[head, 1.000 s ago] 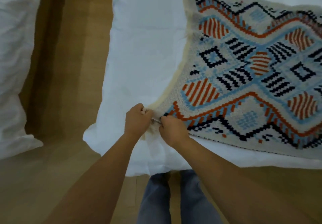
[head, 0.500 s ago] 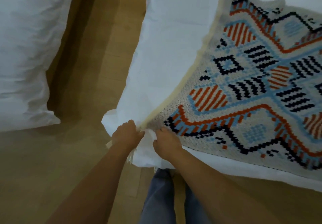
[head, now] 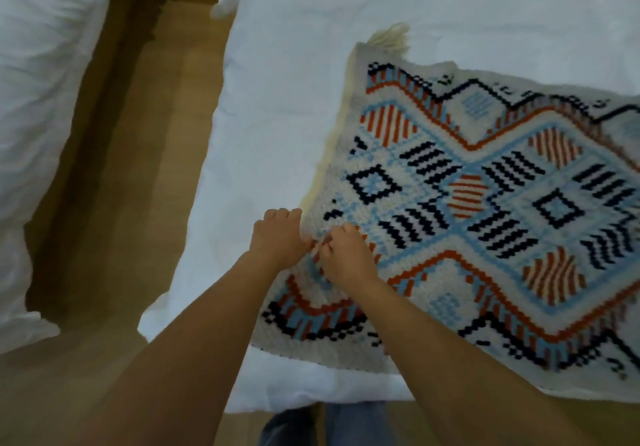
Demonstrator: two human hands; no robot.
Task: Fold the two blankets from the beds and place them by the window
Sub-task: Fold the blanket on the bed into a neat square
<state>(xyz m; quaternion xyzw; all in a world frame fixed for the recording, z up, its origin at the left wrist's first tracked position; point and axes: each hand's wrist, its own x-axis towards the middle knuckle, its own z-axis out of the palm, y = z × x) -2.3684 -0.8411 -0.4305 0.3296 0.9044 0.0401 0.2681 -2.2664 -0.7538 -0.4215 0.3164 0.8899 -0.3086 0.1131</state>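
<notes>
Two white beds: the right bed (head: pixel 294 106) and the left bed (head: pixel 38 92), with wooden floor (head: pixel 138 154) between them. One blanket (head: pixel 485 223), woven in orange, blue and black diamonds, lies on the right bed. Left hand (head: pixel 277 237) and right hand (head: pixel 346 255), both closed, pinch its left edge.

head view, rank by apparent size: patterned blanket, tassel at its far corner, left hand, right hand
1. Patterned blanket, largest by far, cut off at the right edge.
2. Left hand and right hand: look alike, not ranked.
3. Tassel, smallest, though it is farther from the camera.
</notes>
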